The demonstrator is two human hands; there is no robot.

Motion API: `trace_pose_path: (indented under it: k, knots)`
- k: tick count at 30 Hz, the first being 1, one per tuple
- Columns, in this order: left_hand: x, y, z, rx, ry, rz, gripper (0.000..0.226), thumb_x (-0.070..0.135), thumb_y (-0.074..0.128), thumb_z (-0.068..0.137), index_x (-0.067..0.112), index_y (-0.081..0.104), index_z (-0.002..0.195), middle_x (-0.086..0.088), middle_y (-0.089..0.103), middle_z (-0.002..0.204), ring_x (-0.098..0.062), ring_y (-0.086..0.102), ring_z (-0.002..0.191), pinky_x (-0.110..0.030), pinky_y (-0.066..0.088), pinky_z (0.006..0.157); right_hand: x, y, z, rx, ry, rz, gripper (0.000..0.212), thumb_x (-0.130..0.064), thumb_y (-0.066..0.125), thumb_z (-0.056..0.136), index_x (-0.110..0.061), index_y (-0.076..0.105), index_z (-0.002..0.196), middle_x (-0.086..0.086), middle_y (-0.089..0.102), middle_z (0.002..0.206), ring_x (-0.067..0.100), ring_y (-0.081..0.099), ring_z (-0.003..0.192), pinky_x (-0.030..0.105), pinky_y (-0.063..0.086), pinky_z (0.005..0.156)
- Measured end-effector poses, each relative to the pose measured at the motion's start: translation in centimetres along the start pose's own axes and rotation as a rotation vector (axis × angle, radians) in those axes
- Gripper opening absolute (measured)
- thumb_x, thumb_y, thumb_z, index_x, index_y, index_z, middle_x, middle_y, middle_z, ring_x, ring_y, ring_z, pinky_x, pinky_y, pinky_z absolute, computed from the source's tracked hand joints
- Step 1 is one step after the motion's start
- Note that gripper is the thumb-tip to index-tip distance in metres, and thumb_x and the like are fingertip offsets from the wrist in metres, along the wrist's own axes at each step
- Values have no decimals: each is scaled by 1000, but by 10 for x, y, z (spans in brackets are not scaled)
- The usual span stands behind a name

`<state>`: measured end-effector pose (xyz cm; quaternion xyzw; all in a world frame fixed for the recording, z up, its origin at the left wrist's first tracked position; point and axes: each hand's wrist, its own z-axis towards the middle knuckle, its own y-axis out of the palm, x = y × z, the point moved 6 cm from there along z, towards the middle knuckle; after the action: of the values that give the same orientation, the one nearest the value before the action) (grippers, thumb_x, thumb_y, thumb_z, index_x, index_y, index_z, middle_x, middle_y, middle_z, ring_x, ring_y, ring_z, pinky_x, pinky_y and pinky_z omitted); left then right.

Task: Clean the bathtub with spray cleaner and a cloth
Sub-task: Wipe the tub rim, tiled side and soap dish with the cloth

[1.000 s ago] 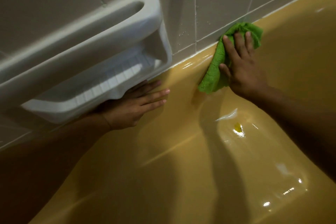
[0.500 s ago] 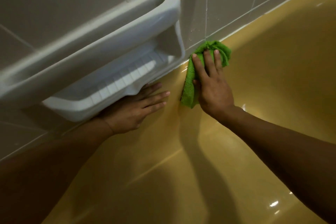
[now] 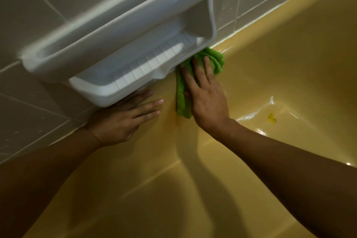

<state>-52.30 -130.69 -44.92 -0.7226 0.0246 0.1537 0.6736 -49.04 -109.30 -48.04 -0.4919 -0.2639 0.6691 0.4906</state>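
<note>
Head view: right hand point(image 3: 207, 100), fingers straight, presses the green cloth point(image 3: 214, 60) flat on the upper wall of the yellow bathtub point(image 3: 280, 67), just under the corner of the white soap dish point(image 3: 123, 31). The left hand point(image 3: 119, 120) rests flat on the rim beneath the dish, holding nothing. Cloth judged light, limp and prone to bunching, so best driven by a broad palm; the glaze looks slick, the dish overhang blocks leftward travel, and open room lies rightward and down.
</note>
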Motion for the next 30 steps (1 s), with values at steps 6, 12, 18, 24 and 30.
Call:
trace_pose_path:
  k: [6,12,18,24,30]
  knots:
    - [-1,1,-32,-49,-12,10,59,14,41,96,15,45,155,-1,28,168,-32,19,157,-48,18,127,-2,1,-7,-72,-83,-2,71,-26,54,102,-25,18,163,7,12,171,31,3,158,49,35,116]
    - [-4,5,-62,-89,-32,15,60,17,42,96,20,43,157,4,24,170,-32,20,157,-53,32,119,27,-5,2,-155,34,-5,80,-44,53,101,-35,3,163,-1,-5,172,25,-12,157,55,13,126]
    - [-6,6,-76,-89,-11,14,69,15,57,90,19,42,157,3,23,170,-33,16,158,-51,25,124,50,-16,14,-170,187,47,82,-54,50,100,-40,-2,162,-7,-13,171,21,-17,156,64,1,123]
    - [-6,4,-88,-79,-6,-12,71,14,61,86,17,46,155,1,24,170,-34,15,158,-52,25,125,28,-12,17,-96,283,260,87,-21,62,98,-33,5,163,-5,-11,171,28,-20,155,44,3,121]
    - [-7,5,-99,-66,-20,-40,71,12,60,83,16,49,153,-2,25,170,-34,15,158,-53,27,124,-21,4,1,-86,234,280,88,-16,62,97,-29,6,164,-2,-10,171,30,-18,155,40,4,118]
